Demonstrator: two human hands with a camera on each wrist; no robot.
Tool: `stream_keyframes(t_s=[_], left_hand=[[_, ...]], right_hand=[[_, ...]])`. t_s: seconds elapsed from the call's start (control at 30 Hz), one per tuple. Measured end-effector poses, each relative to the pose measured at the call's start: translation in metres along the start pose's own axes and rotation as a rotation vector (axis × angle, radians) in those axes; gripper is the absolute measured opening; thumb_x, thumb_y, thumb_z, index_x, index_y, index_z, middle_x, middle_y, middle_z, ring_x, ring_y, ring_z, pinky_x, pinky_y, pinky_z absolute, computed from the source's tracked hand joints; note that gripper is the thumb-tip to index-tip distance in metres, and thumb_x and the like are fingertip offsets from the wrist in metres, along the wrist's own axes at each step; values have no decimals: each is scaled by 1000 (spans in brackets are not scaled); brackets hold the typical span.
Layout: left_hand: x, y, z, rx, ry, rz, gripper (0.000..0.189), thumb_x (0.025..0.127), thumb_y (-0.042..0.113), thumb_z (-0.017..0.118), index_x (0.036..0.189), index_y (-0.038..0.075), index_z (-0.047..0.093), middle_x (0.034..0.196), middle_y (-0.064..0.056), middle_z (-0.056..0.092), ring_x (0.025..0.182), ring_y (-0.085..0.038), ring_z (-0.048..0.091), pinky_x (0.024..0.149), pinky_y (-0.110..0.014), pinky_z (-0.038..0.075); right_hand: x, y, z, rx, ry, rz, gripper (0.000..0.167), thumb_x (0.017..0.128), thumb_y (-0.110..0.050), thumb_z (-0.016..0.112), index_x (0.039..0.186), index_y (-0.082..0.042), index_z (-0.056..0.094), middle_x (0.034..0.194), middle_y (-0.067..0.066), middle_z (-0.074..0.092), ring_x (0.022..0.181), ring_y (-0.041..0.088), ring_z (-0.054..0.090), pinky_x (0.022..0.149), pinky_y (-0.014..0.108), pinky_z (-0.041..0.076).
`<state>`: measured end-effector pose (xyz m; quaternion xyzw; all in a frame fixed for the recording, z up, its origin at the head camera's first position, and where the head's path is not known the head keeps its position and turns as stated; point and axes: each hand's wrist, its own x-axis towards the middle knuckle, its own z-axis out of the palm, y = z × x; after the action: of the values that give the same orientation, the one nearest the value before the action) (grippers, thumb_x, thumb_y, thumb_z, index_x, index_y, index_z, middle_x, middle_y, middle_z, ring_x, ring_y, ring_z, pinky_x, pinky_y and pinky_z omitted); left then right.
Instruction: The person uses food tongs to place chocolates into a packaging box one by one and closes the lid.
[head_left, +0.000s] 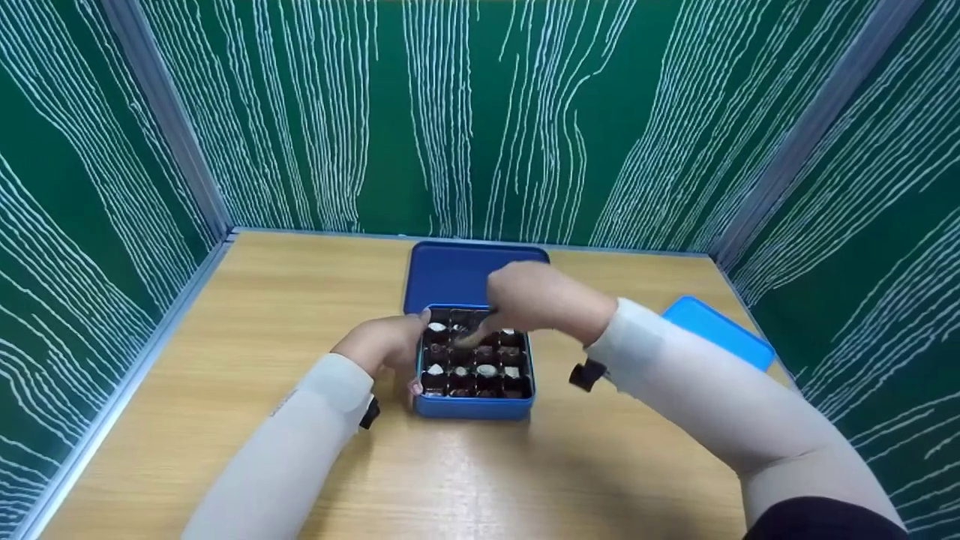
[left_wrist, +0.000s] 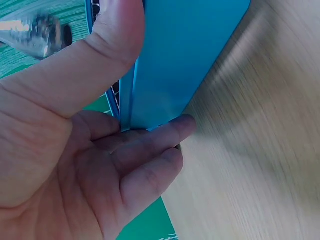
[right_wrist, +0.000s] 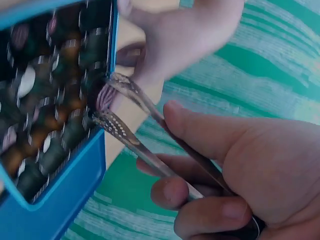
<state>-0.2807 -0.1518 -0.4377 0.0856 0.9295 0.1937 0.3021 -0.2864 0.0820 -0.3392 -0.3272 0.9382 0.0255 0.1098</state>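
Observation:
A blue tin (head_left: 474, 409) stands on the table, its dark divided tray (head_left: 465, 362) holding several chocolates, some with white tops. My left hand (head_left: 386, 341) grips the tin's left side, thumb at one end and fingers at the other; the left wrist view shows the fingertips (left_wrist: 182, 125) around a corner of its blue wall (left_wrist: 185, 55). My right hand (head_left: 544, 296) reaches over the tray, holding metal tongs (right_wrist: 150, 107) between thumb and fingers. In the right wrist view, the perforated tong tips stand either side of a striped chocolate (right_wrist: 105, 98) at the tray's edge.
Behind the tin lies a dark blue lid (head_left: 461, 270), near the back edge of the wooden table (head_left: 300, 300). A bright blue flat piece (head_left: 720, 330) lies at the right edge, partly behind my right sleeve. Green walls with white streaks (head_left: 480, 112) enclose the table.

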Motion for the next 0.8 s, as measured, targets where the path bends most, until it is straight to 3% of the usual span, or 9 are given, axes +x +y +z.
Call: stream_keyframes(t_s=[0.07,0.2,0.37,0.5,0.67,0.8], left_hand=[[0,-1,-1,-37,4,12,143,83,-9,94,184,23,-3,193,-12,3,178,-35,14,137,-55,43],[2,-6,-3,-57,8,56,142,83,-8,95,184,19,0,192,-16,11,177,-36,22,145,-58,25],[4,-11,-5,-17,16,118,149,77,6,105,184,12,1,190,-22,18,176,-41,24,145,-59,22],[4,-14,-6,-6,5,152,152,75,6,106,183,11,-1,190,-23,17,176,-42,22,146,-59,20],[2,-17,-8,52,-1,145,150,76,6,105,184,17,2,191,-16,13,178,-39,18,146,-59,21],[3,-19,-9,101,6,190,149,76,6,106,184,13,3,190,-17,20,175,-38,28,143,-58,30]], right_hand=[[2,-12,2,-14,-54,-13,67,99,-62,82,55,-23,51,50,-12,40,48,6,36,49,26,35],[7,-31,9,-25,-144,-11,59,101,-57,83,58,-24,60,51,-12,51,51,8,47,51,27,44],[12,-47,13,-17,-163,-29,51,102,-57,82,71,-18,70,59,-7,59,57,12,56,61,33,54],[13,-54,11,-52,-147,-41,50,101,-56,84,74,-16,71,60,-6,61,59,14,57,65,36,59],[15,-60,11,-191,-131,-125,53,99,-59,85,72,-16,70,63,-6,62,58,13,52,60,36,54],[16,-67,10,-332,-79,-200,51,96,-63,86,84,-14,78,74,-3,71,64,13,52,61,37,57]])
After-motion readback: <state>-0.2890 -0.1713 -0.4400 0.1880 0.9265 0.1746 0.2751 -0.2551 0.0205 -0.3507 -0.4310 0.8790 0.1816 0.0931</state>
